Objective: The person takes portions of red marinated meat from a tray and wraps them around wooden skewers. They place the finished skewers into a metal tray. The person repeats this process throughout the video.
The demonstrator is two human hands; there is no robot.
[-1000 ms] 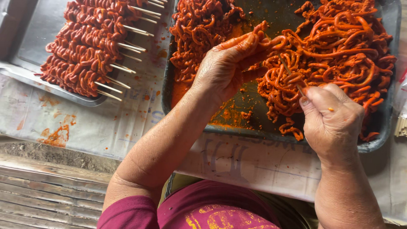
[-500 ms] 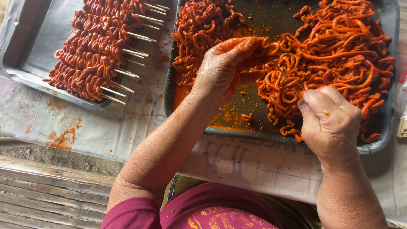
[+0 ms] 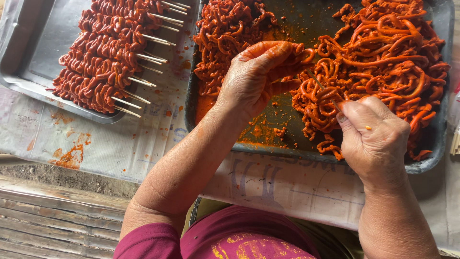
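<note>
crowding the left hand: marinated strips, skewers

We see a table covered with pale printed paper, stained with orange sauce near its left edge. On the paper, at the far left corner, lies a grey metal tray carrying finished skewers. Just beside it, toward the far right, lies a dark tray with loose red-orange strips. At the right edge lie some bare wooden sticks.

Tray of skewers lies left of the meat tray.
</note>
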